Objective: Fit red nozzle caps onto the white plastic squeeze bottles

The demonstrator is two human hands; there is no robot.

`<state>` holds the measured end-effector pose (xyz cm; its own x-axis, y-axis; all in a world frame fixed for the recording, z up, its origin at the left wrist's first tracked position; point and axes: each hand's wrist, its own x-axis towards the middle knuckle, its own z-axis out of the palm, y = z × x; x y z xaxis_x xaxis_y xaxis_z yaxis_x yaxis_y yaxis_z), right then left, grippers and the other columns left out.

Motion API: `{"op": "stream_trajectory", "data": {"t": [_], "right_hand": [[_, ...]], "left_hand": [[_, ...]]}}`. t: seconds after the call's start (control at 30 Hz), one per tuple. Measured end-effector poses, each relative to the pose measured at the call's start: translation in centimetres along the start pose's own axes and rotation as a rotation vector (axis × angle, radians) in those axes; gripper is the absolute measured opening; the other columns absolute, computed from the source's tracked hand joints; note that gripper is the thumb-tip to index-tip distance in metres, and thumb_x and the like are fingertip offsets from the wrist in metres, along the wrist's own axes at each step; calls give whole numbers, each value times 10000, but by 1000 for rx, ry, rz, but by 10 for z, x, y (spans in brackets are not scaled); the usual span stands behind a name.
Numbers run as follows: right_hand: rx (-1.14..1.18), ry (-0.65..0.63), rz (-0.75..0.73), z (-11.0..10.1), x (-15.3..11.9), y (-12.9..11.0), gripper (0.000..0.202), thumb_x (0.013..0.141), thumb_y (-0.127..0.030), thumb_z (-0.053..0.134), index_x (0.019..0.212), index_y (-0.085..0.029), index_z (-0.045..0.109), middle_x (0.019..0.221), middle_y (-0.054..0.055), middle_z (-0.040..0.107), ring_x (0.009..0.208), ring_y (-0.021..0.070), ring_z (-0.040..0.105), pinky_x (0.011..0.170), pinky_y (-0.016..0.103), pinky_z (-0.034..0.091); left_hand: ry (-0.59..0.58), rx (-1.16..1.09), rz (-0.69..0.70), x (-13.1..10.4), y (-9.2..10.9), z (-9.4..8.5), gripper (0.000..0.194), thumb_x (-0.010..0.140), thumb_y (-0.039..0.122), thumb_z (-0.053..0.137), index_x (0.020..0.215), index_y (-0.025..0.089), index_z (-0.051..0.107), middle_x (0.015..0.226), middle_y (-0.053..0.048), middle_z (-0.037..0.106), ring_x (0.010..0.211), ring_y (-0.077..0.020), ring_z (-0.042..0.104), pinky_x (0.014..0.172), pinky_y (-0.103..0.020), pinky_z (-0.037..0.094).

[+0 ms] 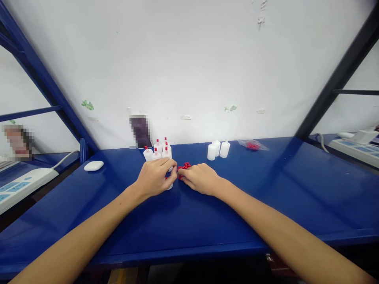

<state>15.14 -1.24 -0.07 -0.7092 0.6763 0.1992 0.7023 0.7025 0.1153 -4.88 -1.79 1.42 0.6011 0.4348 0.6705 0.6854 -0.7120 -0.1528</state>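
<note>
My left hand (156,176) is closed in a pinch, thumb and forefinger meeting just left of a pile of small red caps (186,164). White plastic shows behind and under its fingers, with a bit of red; what the pinch holds is hidden. My right hand (201,178) has its fingers curled down at the near side of the pile, and its fingertips are mostly out of sight. Behind my left hand stands a group of several white squeeze bottles (147,154) with red pointed caps. Farther right are three white bottles (224,149) without red caps.
A clear plastic bag (254,145) with red caps lies at the back right of the blue table (183,228). A phone (141,132), blurred out, leans on the wall. At left are a white rounded case (94,165) and a power strip (25,185). Blue posts flank the table.
</note>
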Motion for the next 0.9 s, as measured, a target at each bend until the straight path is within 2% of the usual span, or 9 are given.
{"op": "stream_trajectory", "data": {"t": [0.13, 0.27, 0.33, 0.43, 0.63, 0.73, 0.83, 0.9], "right_hand": [[146, 73, 52, 1, 0, 1, 226, 931, -309, 478, 1098, -208, 591, 817, 54, 716, 679, 218, 659, 578, 278, 354], [704, 265, 178, -3, 4, 2, 141, 894, -305, 527, 964, -201, 593, 659, -31, 610, 577, 123, 540, 578, 236, 365], [972, 282, 190, -5, 6, 2, 137, 891, -313, 531, 907, -191, 591, 588, -56, 544, 520, 100, 477, 549, 223, 359], [1184, 261, 192, -7, 6, 1, 146, 863, -322, 571, 844, -179, 592, 569, -64, 519, 479, 83, 446, 508, 217, 341], [1301, 246, 230, -11, 6, -3, 243, 843, -410, 602, 817, -168, 602, 531, -66, 504, 433, 79, 417, 466, 220, 327], [1254, 300, 204, -11, 5, -3, 285, 855, -455, 597, 836, -170, 591, 578, -53, 520, 483, 87, 437, 497, 221, 336], [1117, 334, 120, -8, 2, -4, 267, 888, -456, 567, 899, -189, 555, 602, -65, 493, 526, 92, 408, 533, 221, 320], [1035, 329, 67, -7, -1, -4, 234, 911, -438, 536, 949, -208, 522, 596, -77, 461, 526, 96, 378, 539, 224, 298]], "left_hand": [[-15, 16, 6, 0, 1, 0, 135, 885, 185, 475, 861, 164, 606, 707, 2, 625, 603, -116, 568, 572, -242, 391], [-31, 70, -13, -1, -1, 3, 186, 894, 191, 492, 1028, 176, 619, 801, -16, 639, 711, -139, 609, 605, -241, 413], [-29, 80, -6, -2, -2, 4, 177, 906, 213, 509, 1041, 182, 618, 831, -22, 641, 750, -146, 617, 623, -241, 426], [-20, 55, 26, -2, -3, 3, 131, 913, 223, 520, 979, 174, 622, 846, -28, 645, 755, -143, 615, 645, -240, 443], [52, -29, 88, -1, -3, 0, 94, 892, 208, 551, 915, 158, 626, 801, -34, 641, 708, -138, 596, 625, -242, 447], [106, -125, 79, -2, -2, 2, 77, 889, 169, 569, 932, 156, 631, 802, -31, 641, 705, -130, 584, 645, -247, 453], [150, -345, -27, -1, 3, 5, 110, 898, 160, 572, 981, 167, 645, 800, -23, 623, 679, -113, 541, 630, -242, 446], [135, -536, -127, -1, 9, 7, 121, 903, 192, 586, 995, 178, 664, 803, -21, 598, 666, -105, 514, 600, -231, 438]]}}
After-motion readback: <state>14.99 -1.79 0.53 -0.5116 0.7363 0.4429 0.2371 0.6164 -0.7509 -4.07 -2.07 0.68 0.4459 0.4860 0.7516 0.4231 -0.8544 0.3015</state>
